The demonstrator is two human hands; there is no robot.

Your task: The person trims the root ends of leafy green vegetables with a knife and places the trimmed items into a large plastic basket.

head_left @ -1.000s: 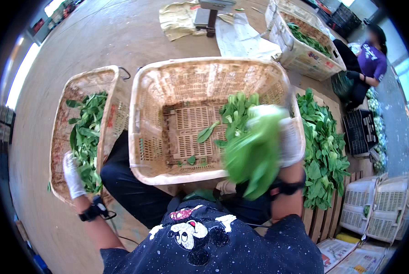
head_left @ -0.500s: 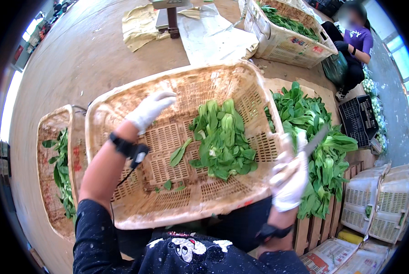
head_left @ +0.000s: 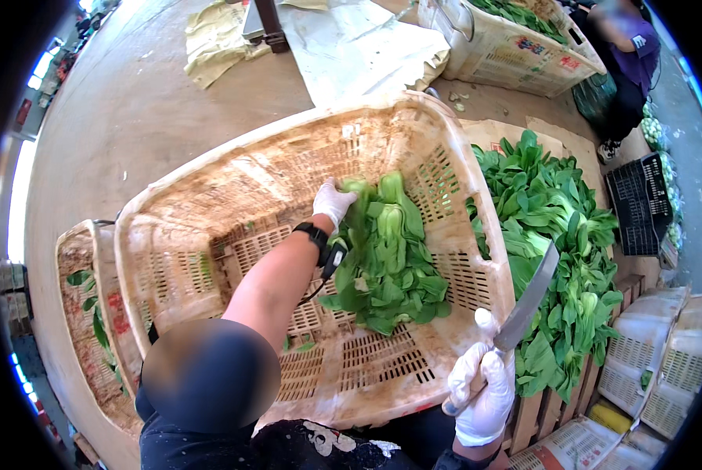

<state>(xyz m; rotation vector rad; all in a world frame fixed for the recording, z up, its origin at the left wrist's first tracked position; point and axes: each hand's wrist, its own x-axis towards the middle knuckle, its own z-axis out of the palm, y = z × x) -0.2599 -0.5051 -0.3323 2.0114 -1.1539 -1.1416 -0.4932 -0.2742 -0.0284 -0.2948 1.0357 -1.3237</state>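
Note:
My left hand (head_left: 335, 202), in a white glove, reaches into a large, dirt-stained plastic basket (head_left: 257, 176) and closes on a head of bok choy (head_left: 355, 207) at the left of a small heap. The stem end is at my fingers, slightly blurred. More bok choy (head_left: 396, 266) lies there, pale stems pointing away and leaves toward me. My right hand (head_left: 480, 384), also gloved in white, grips a knife (head_left: 529, 301) by its handle at the basket's near right corner. The blade points up and away, over the edge of a leafy bok choy pile (head_left: 562, 243).
The pile sits on cardboard over a wooden pallet (head_left: 550, 411). At left stands another basket (head_left: 77, 313) with some greens. A basket of greens (head_left: 507, 59) is at far right, near a person in purple (head_left: 637, 59). A black crate (head_left: 639, 205) and white baskets (head_left: 656, 368) line the right.
My left hand has moved right and down onto the bok choy heap and taken hold of a head. My right hand has come nearer to me, the knife now more upright.

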